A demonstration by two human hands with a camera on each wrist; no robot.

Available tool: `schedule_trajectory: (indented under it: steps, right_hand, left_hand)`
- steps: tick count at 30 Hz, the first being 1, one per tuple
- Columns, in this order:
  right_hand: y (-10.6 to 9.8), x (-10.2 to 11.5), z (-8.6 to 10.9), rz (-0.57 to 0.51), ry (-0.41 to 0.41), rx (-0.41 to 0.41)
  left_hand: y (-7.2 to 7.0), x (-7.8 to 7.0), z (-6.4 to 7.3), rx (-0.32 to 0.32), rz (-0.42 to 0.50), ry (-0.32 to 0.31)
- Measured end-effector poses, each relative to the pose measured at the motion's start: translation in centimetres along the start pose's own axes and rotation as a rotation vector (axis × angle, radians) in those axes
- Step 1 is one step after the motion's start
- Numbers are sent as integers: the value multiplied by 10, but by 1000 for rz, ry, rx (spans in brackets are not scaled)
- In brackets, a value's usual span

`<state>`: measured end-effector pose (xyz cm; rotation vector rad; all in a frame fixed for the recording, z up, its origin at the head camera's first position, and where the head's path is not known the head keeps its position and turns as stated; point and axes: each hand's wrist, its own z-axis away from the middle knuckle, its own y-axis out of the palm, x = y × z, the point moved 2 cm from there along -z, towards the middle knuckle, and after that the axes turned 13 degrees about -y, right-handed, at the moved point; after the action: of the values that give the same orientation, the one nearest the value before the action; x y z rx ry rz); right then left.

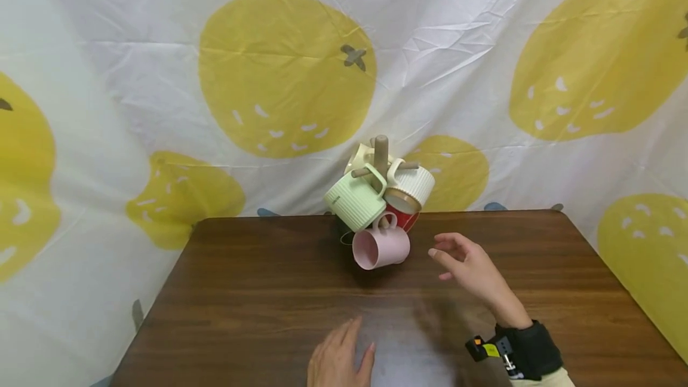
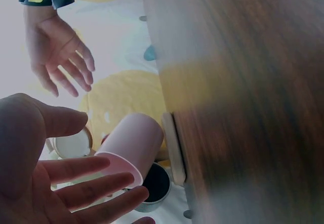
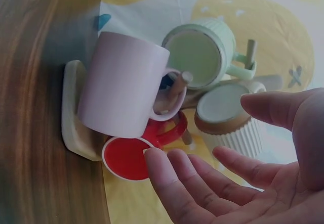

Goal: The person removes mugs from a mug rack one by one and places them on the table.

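Note:
A wooden mug tree (image 1: 381,154) stands near the table's far edge, hung with several mugs. Lowest at the front is a pink mug (image 1: 383,246), its handle over a peg. A green ribbed mug (image 1: 355,200) hangs above it, and a white ribbed mug (image 1: 412,187) with a tan base is on the right. The red mug (image 3: 126,157) shows low behind the pink one. My right hand (image 1: 469,267), fingers loosely bent, is held in the air right of the pink mug. My left hand (image 1: 340,358) is nearer the front edge, fingers extended. Both hold nothing.
A cream mug (image 1: 359,157) hangs at the back of the tree, and a dark mug (image 2: 157,182) low on its left. The brown wooden table (image 1: 258,291) meets a white curtain (image 1: 145,88) with yellow fruit prints behind and at the sides.

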<state>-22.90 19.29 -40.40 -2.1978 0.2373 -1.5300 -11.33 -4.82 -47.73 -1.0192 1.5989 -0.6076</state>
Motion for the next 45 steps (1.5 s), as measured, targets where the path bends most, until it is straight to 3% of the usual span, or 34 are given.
schedule_trajectory:
  steps: [7, 15, 19, 24, 45]
  right_hand:
    - [-10, 2, -14, -68, 43, 5]
    - [-18, 7, -33, -188, 124, 31]
    - [-18, 6, -38, -213, 155, 26]
    - [-16, 8, -46, -224, 169, 24]
    - [1, 24, -81, -457, 278, 63]
  left_hand:
    - [-1, -1, 2, 42, -4, -6]
    - [-1, 0, 2, 10, -13, 17]
    - [-2, -1, 3, 26, -23, 19]
    - [-2, 0, 3, 37, -32, 23]
    - [0, 4, 4, -21, -35, 36]
